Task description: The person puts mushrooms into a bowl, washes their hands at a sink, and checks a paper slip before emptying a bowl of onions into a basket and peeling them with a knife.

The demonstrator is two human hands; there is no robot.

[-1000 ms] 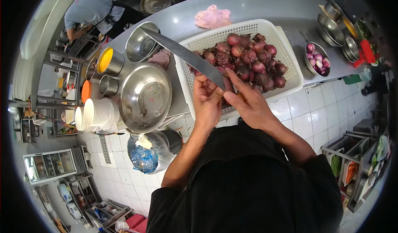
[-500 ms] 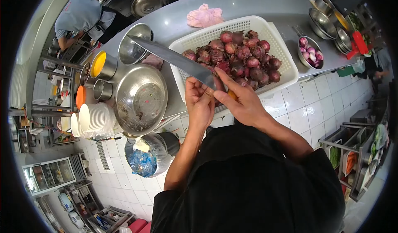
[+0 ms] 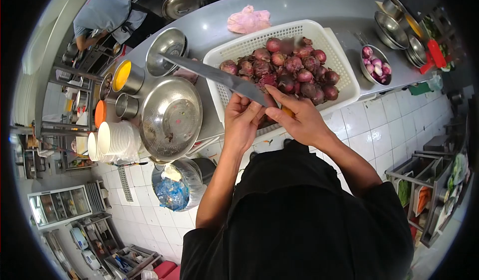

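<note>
Over the table's [image 3: 309, 5] near edge, the right hand [image 3: 299, 123] grips the knife [image 3: 214, 75] by its orange handle. The left hand [image 3: 242, 123] curls around a mostly hidden red onion [image 3: 269, 116] at the blade's heel. Short, shallow strokes look safest, with the left thumb kept behind the edge.

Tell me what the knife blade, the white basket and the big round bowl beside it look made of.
The knife has a blade that looks like steel: smooth grey with a dull sheen along its flat. The basket looks like white plastic, matte, with moulded lattice holes. The bowl is likely stainless steel, brushed silver with bright reflections on its curve.
</note>
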